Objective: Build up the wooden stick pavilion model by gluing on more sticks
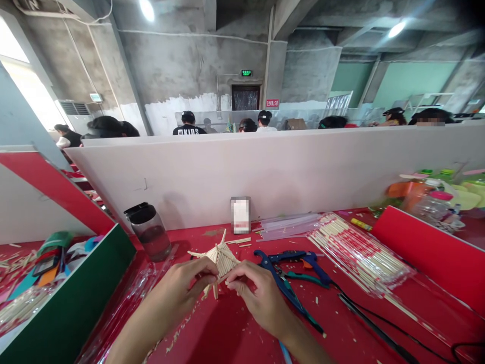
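Note:
A small model of pale wooden sticks [226, 264], with a peaked, roof-like top and sticks jutting from its corners, stands on the red table in front of me. My left hand [191, 280] is closed at its near left side, thumb and forefinger pinched at the edge. From the other side, my right hand [253, 285] pinches at the model's near edge, where a thin stick seems to run between both sets of fingertips. My fingers hide part of the lower front. Right of my hand lie blue-handled cutters [282, 285] and a blue glue gun [316, 265].
A lidded bottle [149, 232] stands at left beside a green divider [76, 298]. A phone [241, 216] leans on the white partition [197, 177]. Bagged sticks [356, 253] lie at right, near a black cable [375, 318]. Scraps dot the table; people sit beyond the partition.

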A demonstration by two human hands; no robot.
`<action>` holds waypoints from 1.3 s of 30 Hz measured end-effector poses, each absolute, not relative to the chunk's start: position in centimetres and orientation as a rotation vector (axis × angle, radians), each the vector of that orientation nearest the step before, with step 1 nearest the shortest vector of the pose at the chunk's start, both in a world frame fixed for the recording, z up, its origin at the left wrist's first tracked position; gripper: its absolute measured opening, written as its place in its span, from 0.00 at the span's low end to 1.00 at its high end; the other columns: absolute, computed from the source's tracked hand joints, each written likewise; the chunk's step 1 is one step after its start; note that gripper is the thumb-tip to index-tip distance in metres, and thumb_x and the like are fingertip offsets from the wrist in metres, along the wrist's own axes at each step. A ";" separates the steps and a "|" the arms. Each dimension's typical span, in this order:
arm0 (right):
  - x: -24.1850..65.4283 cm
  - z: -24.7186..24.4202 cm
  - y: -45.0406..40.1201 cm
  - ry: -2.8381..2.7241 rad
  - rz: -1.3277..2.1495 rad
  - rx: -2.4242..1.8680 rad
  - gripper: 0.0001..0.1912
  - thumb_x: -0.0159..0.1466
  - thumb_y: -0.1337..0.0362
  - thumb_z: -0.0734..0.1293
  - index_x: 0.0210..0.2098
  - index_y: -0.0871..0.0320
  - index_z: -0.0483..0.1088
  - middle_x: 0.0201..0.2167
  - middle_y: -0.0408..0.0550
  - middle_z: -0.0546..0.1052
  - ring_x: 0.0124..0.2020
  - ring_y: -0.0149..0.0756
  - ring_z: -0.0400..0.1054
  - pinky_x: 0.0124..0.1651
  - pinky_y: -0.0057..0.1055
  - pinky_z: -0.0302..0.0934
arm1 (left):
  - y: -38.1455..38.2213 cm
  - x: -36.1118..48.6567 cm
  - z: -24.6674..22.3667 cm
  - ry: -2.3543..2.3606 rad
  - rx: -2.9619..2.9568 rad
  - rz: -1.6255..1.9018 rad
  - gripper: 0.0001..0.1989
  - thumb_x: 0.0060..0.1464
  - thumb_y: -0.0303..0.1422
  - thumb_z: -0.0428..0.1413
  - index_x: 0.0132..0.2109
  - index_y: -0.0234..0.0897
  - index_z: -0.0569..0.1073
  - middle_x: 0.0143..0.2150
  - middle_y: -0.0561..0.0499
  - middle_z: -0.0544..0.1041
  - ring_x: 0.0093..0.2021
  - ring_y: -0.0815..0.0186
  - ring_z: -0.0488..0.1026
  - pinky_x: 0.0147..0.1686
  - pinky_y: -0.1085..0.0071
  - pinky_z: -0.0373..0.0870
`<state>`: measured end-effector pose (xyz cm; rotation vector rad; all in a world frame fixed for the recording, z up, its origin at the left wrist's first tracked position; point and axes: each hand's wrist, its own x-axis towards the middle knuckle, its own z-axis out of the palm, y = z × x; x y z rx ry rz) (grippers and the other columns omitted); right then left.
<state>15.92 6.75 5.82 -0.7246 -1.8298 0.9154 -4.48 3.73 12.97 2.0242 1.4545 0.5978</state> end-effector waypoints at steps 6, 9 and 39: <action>15.5 5.4 6.5 -1.794 0.921 -0.743 0.05 0.68 0.66 0.68 0.34 0.56 0.74 0.33 0.43 0.78 0.36 0.33 0.72 0.41 0.26 0.61 | 3.6 -3.7 12.8 1.428 2.052 0.598 0.10 0.65 0.28 0.51 0.40 0.44 0.76 0.38 0.55 0.80 0.37 0.65 0.75 0.38 0.73 0.65; 15.5 5.4 6.7 -1.785 0.928 -0.754 0.05 0.67 0.66 0.69 0.34 0.56 0.74 0.32 0.43 0.77 0.36 0.33 0.71 0.40 0.26 0.61 | 3.7 -3.4 12.6 1.405 2.083 0.603 0.09 0.64 0.26 0.51 0.40 0.43 0.75 0.37 0.54 0.79 0.36 0.65 0.75 0.36 0.73 0.65; 14.0 4.9 5.9 -1.784 0.947 -0.830 0.04 0.65 0.68 0.68 0.33 0.57 0.75 0.32 0.45 0.79 0.35 0.35 0.73 0.40 0.27 0.64 | 4.2 -6.5 12.5 1.712 2.047 0.512 0.10 0.65 0.37 0.48 0.39 0.42 0.71 0.33 0.53 0.76 0.31 0.63 0.71 0.31 0.70 0.61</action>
